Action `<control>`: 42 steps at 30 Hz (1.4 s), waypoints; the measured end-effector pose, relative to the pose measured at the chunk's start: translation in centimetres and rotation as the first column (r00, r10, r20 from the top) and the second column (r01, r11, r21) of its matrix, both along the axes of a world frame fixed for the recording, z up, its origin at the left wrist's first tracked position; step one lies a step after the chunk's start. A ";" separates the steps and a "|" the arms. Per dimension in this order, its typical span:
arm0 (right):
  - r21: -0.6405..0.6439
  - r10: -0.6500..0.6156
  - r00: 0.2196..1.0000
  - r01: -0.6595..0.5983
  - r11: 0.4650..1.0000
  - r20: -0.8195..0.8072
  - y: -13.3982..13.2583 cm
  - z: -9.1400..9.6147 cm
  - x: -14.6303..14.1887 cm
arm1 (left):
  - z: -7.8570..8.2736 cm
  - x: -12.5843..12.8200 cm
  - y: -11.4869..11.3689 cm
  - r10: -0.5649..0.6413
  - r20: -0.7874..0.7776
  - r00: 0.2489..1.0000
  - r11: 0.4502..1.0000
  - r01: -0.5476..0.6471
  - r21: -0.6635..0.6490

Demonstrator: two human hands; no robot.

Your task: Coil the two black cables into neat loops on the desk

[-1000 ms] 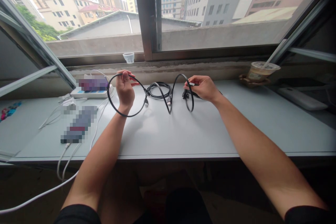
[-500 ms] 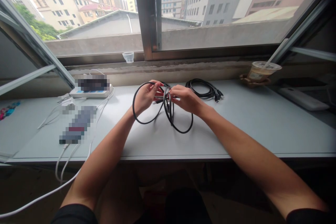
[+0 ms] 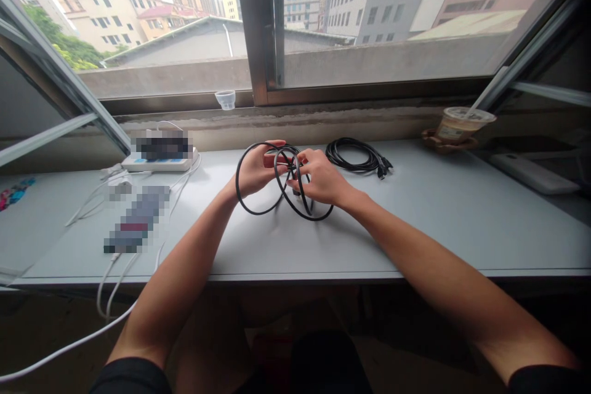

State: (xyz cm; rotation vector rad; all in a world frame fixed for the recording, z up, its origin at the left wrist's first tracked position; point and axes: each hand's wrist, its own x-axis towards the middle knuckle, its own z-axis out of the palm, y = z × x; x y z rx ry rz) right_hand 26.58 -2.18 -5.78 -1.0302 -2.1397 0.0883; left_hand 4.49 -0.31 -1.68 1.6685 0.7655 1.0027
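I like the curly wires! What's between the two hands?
In the head view, loops of black cable lie between the left hand and the right hand, crossing over each other.

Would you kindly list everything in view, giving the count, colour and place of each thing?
looped rubber-sheathed cable: 1, black, between both hands
coiled rubber-sheathed cable: 1, black, on desk, right of hands
rectangular power strip: 1, white, back left of desk
pixelated rectangular object: 1, dark grey, left on desk
thin charging cables: several, white, hanging off desk front, left
small plastic cup: 1, clear, on window ledge
lidded drink cup: 1, beige, back right of desk
flat rectangular object: 1, white, far right
long laminate desk: 1, pale grey, under window
left hand: 1, on looped cable
right hand: 1, on looped cable
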 end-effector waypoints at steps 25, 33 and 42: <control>-0.507 0.064 0.687 -0.593 0.625 -0.724 -0.3 3.2 2.4 | 0.7 -0.4 -0.3 -0.186 0.102 0.977 0.981 0.179 0.075; -0.495 0.081 0.637 -0.666 0.557 -0.767 0.0 3.5 3.5 | 0.3 -1.2 0.7 -0.174 0.031 0.984 0.981 0.170 0.092; -0.377 -0.034 0.448 -0.707 0.598 -0.894 0.1 4.2 5.0 | 1.0 -4.1 2.2 0.236 -0.073 0.969 0.956 -0.218 0.194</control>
